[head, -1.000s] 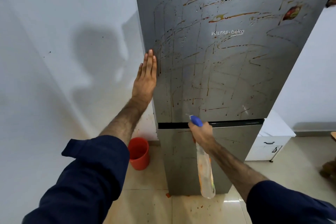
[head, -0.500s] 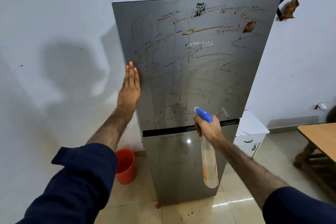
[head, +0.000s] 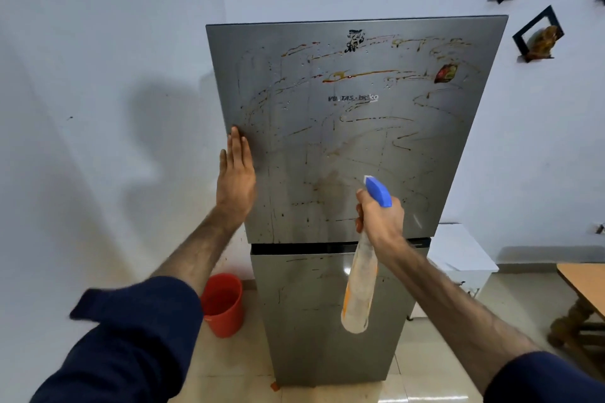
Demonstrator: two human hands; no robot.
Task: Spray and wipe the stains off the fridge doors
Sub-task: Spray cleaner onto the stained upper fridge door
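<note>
A steel-grey two-door fridge stands against the white wall in the middle of the frame. Its upper door (head: 357,127) is streaked with brown and orange stains (head: 357,75) — drips, loops and long smears across most of the panel — and the lower door (head: 314,321), below centre, carries fainter marks.

The left hand (head: 235,173), left of centre, lies flat on the left edge of the upper door, its fingers (head: 236,145) straight, together and pointing up.

The right hand (head: 379,219), right of centre, grips the neck of a spray bottle (head: 358,291); its fingers are curled round the trigger part, clamped on it. The blue nozzle head (head: 378,191) points at the upper door, close to the panel, and the pale, orange-smeared bottle body hangs down in front of the lower door.

A red bucket (head: 224,304) sits on the tiled floor at lower left, just beside the fridge. A white cabinet (head: 458,255) stands to the fridge's right, and a wooden tabletop (head: 586,285) shows at the right edge. Small black-framed shelves (head: 537,36) hang on the wall at upper right.
</note>
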